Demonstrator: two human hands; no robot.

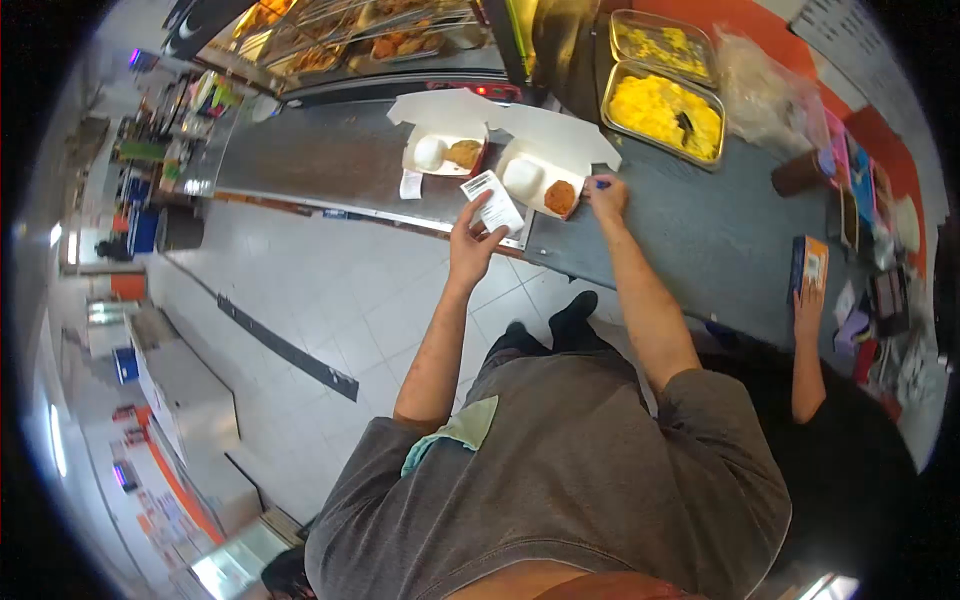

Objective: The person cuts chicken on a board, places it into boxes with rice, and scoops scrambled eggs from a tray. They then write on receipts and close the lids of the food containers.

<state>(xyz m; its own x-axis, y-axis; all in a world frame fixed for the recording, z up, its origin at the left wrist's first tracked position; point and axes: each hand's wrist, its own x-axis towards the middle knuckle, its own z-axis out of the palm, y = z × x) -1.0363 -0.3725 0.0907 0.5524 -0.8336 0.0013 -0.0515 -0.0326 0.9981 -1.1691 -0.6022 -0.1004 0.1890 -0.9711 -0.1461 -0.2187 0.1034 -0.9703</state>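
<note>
Pinched in my left hand (pixel 473 240) is a white printed receipt (pixel 494 203), held by its left side above the counter edge. My right hand (pixel 607 200) is closed around a blue pen (pixel 601 184), beside the right wall of an open takeaway box (pixel 536 158). Inside that box sit a white mound of rice (pixel 523 178) and a browned fried piece (pixel 559 197). To its left stands another open takeaway box (pixel 478 132), with a rice mound (pixel 430 153) and a golden fried piece (pixel 463 153). A small paper slip (pixel 411 184) lies by its front corner.
Metal trays of yellow food (pixel 660 112) stand at the back right near a plastic bag (pixel 770 95). A glass display case (pixel 390 35) is behind the counter (pixel 320 150). At right, another person's hand (pixel 808 305) touches an orange-and-blue box (pixel 809 265).
</note>
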